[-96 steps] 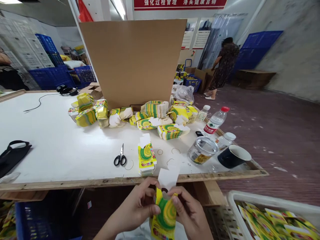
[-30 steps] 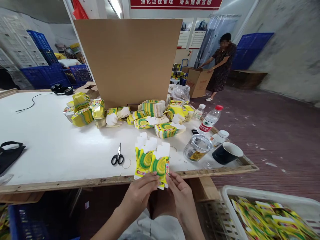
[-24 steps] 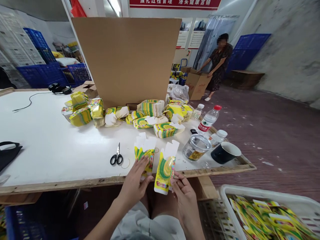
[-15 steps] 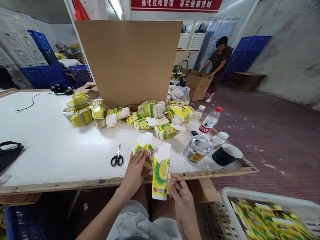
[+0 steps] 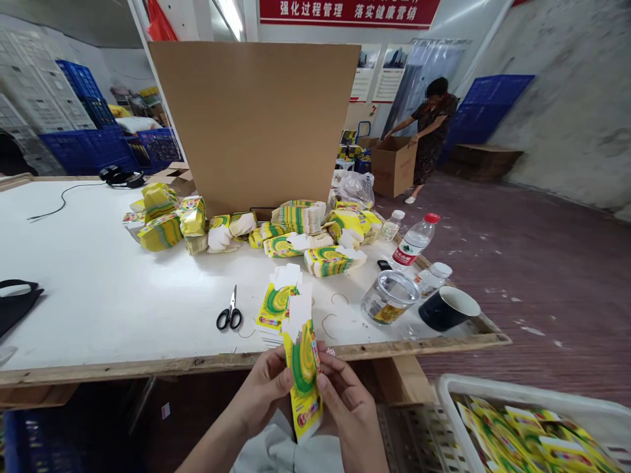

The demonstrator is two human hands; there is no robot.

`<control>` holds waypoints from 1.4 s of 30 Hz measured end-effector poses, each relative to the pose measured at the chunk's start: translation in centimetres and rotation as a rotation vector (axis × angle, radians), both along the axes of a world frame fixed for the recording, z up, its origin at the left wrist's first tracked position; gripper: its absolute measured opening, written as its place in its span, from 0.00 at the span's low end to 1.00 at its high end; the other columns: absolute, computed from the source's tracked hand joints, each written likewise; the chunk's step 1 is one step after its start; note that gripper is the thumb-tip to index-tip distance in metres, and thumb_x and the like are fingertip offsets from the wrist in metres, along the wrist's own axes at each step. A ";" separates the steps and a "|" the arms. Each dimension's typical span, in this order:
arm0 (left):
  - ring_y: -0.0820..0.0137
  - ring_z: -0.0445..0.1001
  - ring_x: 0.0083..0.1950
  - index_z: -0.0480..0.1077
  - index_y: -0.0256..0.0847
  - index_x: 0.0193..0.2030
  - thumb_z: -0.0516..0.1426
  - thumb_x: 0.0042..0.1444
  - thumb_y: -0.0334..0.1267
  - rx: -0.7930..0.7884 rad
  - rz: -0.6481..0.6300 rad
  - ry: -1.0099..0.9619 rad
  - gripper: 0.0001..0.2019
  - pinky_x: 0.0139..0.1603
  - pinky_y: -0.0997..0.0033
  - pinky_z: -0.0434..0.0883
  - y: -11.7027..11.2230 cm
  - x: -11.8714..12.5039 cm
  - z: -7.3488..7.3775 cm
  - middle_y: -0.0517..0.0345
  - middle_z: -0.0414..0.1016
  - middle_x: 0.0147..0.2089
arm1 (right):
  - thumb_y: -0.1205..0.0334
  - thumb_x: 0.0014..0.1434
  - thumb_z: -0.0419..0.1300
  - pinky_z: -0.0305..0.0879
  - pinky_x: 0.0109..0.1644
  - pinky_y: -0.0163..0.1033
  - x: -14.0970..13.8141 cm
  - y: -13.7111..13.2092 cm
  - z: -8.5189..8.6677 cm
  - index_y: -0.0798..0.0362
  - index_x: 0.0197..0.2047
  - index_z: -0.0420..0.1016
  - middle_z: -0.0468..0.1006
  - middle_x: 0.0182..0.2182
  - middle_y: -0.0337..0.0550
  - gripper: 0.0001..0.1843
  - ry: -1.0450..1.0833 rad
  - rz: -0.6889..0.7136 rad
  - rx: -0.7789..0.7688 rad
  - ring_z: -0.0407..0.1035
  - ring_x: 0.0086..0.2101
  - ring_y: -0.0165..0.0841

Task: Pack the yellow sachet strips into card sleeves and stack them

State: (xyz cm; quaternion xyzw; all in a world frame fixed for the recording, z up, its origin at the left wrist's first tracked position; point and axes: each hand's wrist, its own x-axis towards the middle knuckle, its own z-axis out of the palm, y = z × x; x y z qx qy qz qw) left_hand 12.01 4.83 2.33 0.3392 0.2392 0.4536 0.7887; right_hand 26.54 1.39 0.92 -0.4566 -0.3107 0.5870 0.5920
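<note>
Between my hands, just off the table's front edge, is a yellow and green carton [image 5: 303, 371] with white end flaps. My left hand [image 5: 269, 387] grips its left side, thumb on the front. My right hand [image 5: 348, 394] pinches the right side between thumb and fingers. Behind the held carton, a small stack of flat cartons [image 5: 273, 304] lies on the white table [image 5: 148, 295]. Black-handled scissors [image 5: 230, 314] rest to the left of that stack. Loose rubber bands [image 5: 328, 325] lie to its right.
Bundles of cartons [image 5: 296, 226] line the table before an upright cardboard sheet [image 5: 256, 125]. A clear jar [image 5: 390, 297], a dark mug [image 5: 448, 309] and bottles [image 5: 417, 240] stand at right. A white basket [image 5: 444, 394] of cartons sits low right. A person [image 5: 434, 131] handles a cardboard box [image 5: 394, 167] beyond.
My left hand has come off the stack and taken hold of the carton in my right hand. The carton has moved slightly left and toward me. The person behind has shifted the cardboard box.
</note>
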 end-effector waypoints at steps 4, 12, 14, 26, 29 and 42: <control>0.56 0.80 0.50 0.80 0.39 0.47 0.69 0.48 0.48 0.020 0.110 0.085 0.21 0.55 0.60 0.73 0.1 0.5 -0.3 0.48 0.84 0.45 | 0.50 0.52 0.71 0.74 0.47 0.47 0.0 -0.1 0.0 0.52 0.43 0.82 0.84 0.40 0.50 0.19 -0.117 0.014 0.035 0.78 0.41 0.44; 0.64 0.80 0.37 0.79 0.38 0.43 0.67 0.51 0.49 0.093 0.308 0.332 0.18 0.40 0.69 0.75 -0.1 0.5 -0.1 0.52 0.84 0.38 | 0.49 0.57 0.66 0.73 0.35 0.37 -0.2 -0.6 -0.6 0.52 0.34 0.77 0.78 0.27 0.41 0.14 -0.364 -0.022 0.101 0.72 0.29 0.35; 0.67 0.78 0.32 0.79 0.36 0.38 0.66 0.52 0.48 0.131 0.303 0.392 0.16 0.34 0.73 0.74 -0.1 0.2 0.1 0.53 0.84 0.33 | 0.50 0.57 0.66 0.73 0.37 0.37 -0.2 -0.6 -0.6 0.51 0.37 0.77 0.80 0.30 0.42 0.13 -0.388 -0.011 0.138 0.73 0.31 0.36; 0.56 0.77 0.55 0.52 0.48 0.70 0.57 0.64 0.40 0.344 -0.003 0.440 0.30 0.56 0.57 0.71 -1.4 -2.0 0.4 0.44 0.78 0.52 | 0.49 0.56 0.68 0.73 0.48 0.40 -0.2 -1.2 1.0 0.46 0.57 0.72 0.79 0.52 0.50 0.27 -0.192 -0.117 0.174 0.76 0.48 0.41; 0.56 0.74 0.58 0.58 0.50 0.67 0.58 0.64 0.39 0.340 -0.098 0.435 0.26 0.60 0.56 0.68 -1.6 -2.6 1.0 0.46 0.77 0.55 | 0.46 0.56 0.66 0.74 0.44 0.38 1.1 -1.4 1.1 0.46 0.50 0.79 0.81 0.48 0.48 0.21 -0.282 -0.009 0.141 0.77 0.44 0.42; 0.66 0.77 0.48 0.62 0.49 0.61 0.63 0.60 0.38 0.186 -0.286 0.170 0.24 0.47 0.69 0.68 -2.1 -2.6 0.6 0.54 0.79 0.46 | 0.49 0.65 0.57 0.68 0.34 0.35 3.5 -1.1 2.9 0.50 0.31 0.81 0.77 0.30 0.44 0.19 -0.565 0.229 0.290 0.73 0.32 0.36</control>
